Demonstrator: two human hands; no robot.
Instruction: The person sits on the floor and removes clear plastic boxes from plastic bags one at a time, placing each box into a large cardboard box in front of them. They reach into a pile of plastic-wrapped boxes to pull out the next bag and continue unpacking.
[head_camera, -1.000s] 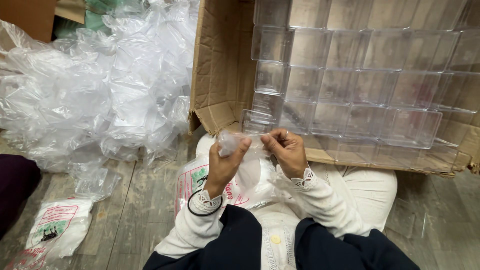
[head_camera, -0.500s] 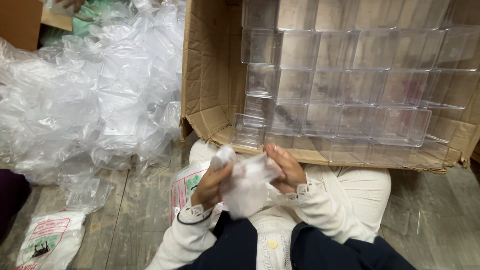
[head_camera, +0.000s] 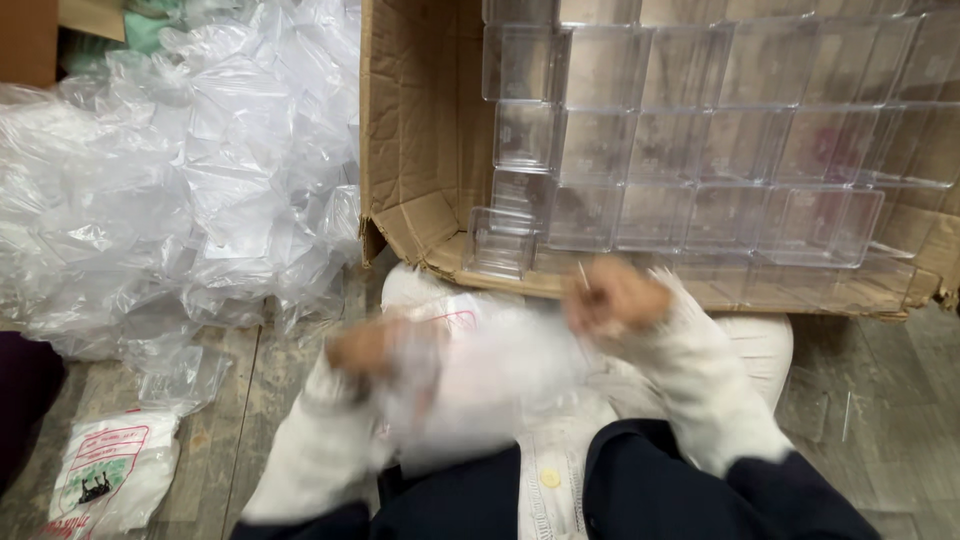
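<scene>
Both hands are motion-blurred over my lap. My left hand (head_camera: 362, 348) grips one side of a clear plastic bag (head_camera: 470, 385), which spreads as a pale blur between the hands. My right hand (head_camera: 612, 297) is raised higher, close to the front edge of a cardboard box (head_camera: 410, 130), with its fingers closed on what looks like the bag's other edge and a thin pale sliver sticking up from them. The box lies open toward me and holds several stacked clear plastic containers (head_camera: 700, 140).
A big heap of crumpled clear plastic bags (head_camera: 170, 190) covers the floor at left. A white printed pouch (head_camera: 112, 475) lies at the lower left on the wooden floor (head_camera: 870, 400). A dark object sits at the left edge.
The hands have moved apart, left hand down and left, right hand up and right, stretching the bag between them. The view has shifted slightly and the hands are now blurred.
</scene>
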